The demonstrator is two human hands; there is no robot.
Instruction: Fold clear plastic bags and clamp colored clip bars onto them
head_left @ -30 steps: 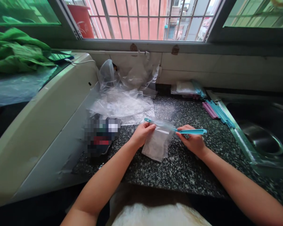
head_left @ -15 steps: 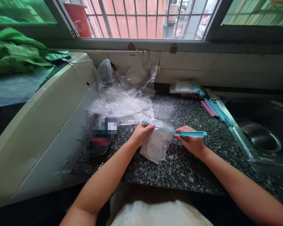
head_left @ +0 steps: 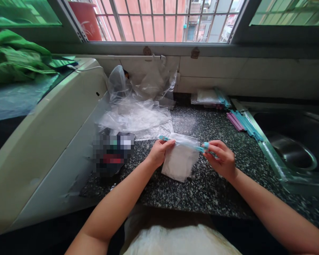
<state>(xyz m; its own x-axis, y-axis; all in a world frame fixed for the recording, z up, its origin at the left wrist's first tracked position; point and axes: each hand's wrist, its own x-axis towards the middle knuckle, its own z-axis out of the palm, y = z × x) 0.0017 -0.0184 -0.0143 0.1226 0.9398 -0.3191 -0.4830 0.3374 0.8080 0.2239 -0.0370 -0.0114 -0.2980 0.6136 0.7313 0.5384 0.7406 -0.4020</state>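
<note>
Lying on the speckled dark worktop [head_left: 202,191], held at its top edge: small clear plastic bag [head_left: 179,161], pale contents, mouth crossed by a teal sealing clip [head_left: 184,143] running left to right.

Left hand [head_left: 159,152]: grip closed on the bag's upper left corner, fingertips at the clip's left end.

Right hand [head_left: 221,158]: grip pinched on the clip's right end, at the bag's upper right corner.

Just behind the bag, toward the wall: loose heap of clear plastic bags [head_left: 138,113], some flat on the worktop, some standing against the tiled wall.

Left of the left hand: dark object, blurred out, identity cannot be told.

Far right rear of worktop: row of spare clips [head_left: 243,123], teal and pink, lying beside the rim of a steel sink [head_left: 292,152]; further stack of bags and clips [head_left: 211,97] by the wall.

Far left: white appliance [head_left: 42,134], green cloth [head_left: 13,56] on top.

Above: barred window [head_left: 159,19].
</note>
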